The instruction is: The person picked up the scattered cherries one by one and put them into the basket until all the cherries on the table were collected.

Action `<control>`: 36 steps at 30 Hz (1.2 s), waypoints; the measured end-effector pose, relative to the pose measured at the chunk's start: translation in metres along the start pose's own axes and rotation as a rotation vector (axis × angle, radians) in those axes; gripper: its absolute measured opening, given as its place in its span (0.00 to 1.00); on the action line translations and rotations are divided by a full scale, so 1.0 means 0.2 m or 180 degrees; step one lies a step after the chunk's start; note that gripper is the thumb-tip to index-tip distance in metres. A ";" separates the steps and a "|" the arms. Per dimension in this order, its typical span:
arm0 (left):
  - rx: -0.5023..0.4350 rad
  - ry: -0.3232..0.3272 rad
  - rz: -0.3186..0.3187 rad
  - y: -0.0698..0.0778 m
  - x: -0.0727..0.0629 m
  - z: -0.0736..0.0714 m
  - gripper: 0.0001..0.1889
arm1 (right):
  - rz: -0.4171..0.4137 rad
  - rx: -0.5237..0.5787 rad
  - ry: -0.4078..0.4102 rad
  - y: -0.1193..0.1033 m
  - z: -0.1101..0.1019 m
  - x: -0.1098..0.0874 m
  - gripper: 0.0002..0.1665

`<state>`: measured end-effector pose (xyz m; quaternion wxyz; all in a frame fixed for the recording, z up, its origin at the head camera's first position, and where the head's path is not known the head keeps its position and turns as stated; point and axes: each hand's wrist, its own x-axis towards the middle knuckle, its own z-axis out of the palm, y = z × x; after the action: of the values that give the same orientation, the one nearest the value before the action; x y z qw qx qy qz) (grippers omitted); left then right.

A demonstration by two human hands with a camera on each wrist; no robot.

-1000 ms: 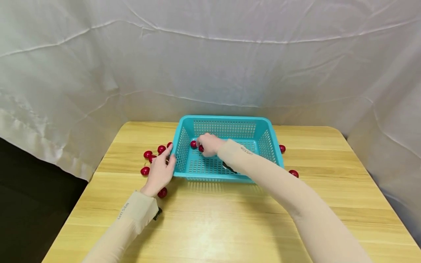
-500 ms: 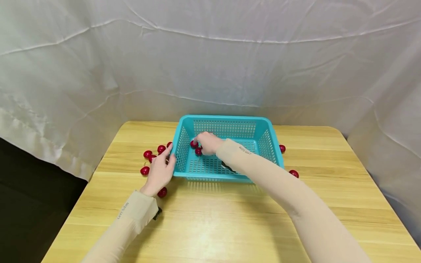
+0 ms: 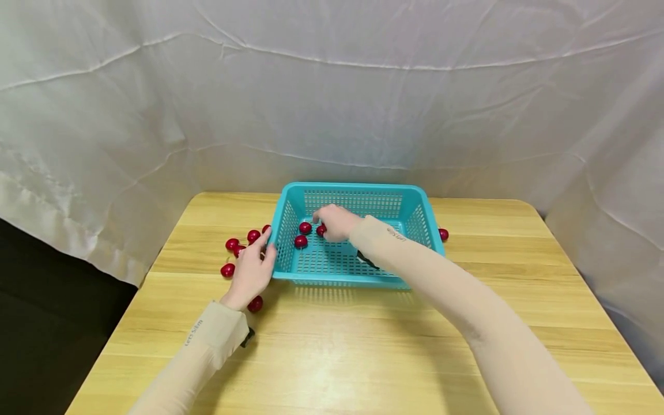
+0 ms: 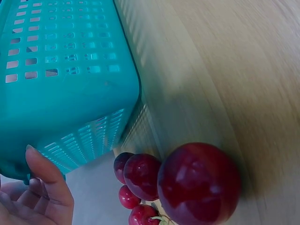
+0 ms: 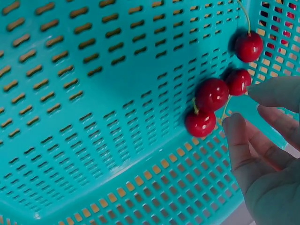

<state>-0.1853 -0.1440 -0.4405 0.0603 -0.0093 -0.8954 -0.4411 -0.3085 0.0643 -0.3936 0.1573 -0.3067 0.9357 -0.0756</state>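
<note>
A turquoise basket [image 3: 358, 279] stands on the table with several red cherries [image 5: 212, 93] at its left end, some with stems. My right hand [image 3: 337, 223] is inside, above them. In the right wrist view, its thumb [image 5: 274, 93] and fingers stand apart, thumb tip close beside one cherry [image 5: 238, 82]; whether they touch is unclear. In the head view, that hand partly covers a cherry [image 3: 321, 230]. My left hand [image 3: 252, 275] rests at the basket's left rim, index finger and thumb extended against it. Its thumb [image 4: 49, 176] touches the rim area in the left wrist view.
More cherries [image 3: 227, 270] lie on the wooden table [image 3: 332, 351] left of the basket, around my left hand. One large-looking cherry [image 4: 199, 183] is close to the left wrist camera. Another cherry [image 3: 443, 234] sits right of the basket. A pale curtain [image 3: 332, 115] hangs behind.
My right hand has let go of a cherry, which now lies further left and nearer the basket's front. The hand has shifted right, and its sleeve now covers a cherry on the right.
</note>
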 end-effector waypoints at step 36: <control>-0.0003 0.0028 0.0034 -0.03 0.03 0.01 0.29 | 0.0367 0.0909 0.0905 0.48 -0.36 -0.54 0.22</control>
<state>-0.1920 -0.1465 -0.4450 0.0665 -0.0121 -0.8948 -0.4413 -0.3035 0.2093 -0.3229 0.0695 -0.2134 0.9443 -0.2408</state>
